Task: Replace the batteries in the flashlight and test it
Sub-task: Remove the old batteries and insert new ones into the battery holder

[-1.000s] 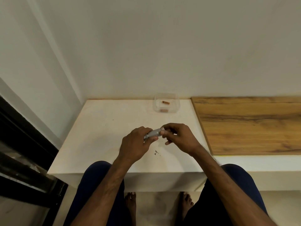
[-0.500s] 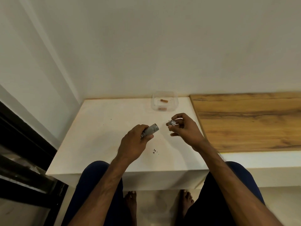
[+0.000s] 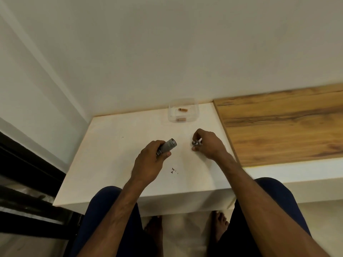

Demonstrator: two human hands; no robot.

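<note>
My left hand [image 3: 148, 164] grips the grey flashlight body [image 3: 167, 146] over the middle of the white table [image 3: 115, 154], its open end pointing up and right. My right hand [image 3: 207, 143] pinches the small silver end cap [image 3: 195, 142] just above the tabletop, a hand's width to the right of the body. At the back of the table stands a clear plastic container [image 3: 183, 112] holding two copper-coloured batteries [image 3: 182, 109].
A wooden-topped surface [image 3: 282, 127] adjoins the table on the right. White walls close the back and left. A dark frame [image 3: 27, 182] runs along the left. Small dark specks [image 3: 173, 170] lie on the table near my left hand. My knees and bare feet are below the front edge.
The cap came off the flashlight body. My right hand carried the cap away to the right and lowered it toward the table, while my left hand kept the body.
</note>
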